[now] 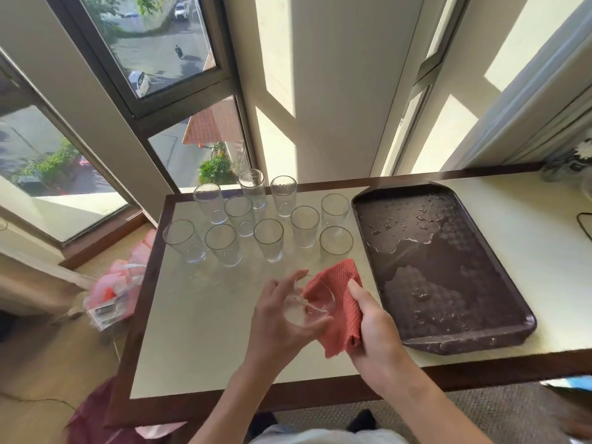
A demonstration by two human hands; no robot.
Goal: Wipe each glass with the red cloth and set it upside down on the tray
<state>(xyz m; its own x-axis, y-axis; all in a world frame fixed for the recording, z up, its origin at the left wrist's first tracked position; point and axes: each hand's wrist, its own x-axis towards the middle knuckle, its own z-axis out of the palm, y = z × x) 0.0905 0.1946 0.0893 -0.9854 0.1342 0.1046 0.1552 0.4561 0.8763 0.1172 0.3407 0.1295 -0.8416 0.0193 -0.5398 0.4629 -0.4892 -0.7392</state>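
Ten glasses (269, 238) upright, far-left of table (192, 315); open room at its near edge. Eleventh glass (301, 310): held in my left grip (282, 318), outline hard to see. Red cloth (336, 296): pinched by right grip (374, 331), touching the glass, beside wet tray (448, 283).

The glasses (268, 240) on the desk (205, 331) are plain clear glass, smooth and shiny. Same goes for the glass (309, 310) up against the red cloth (336, 277), which is a matt, bumpy waffle-type weave. The tray (448, 283) looks like dark brown plastic with a pressed checker texture, glossy where it's wet. The desk top is smooth, pale and slightly shiny, with a dark wood-look rim.
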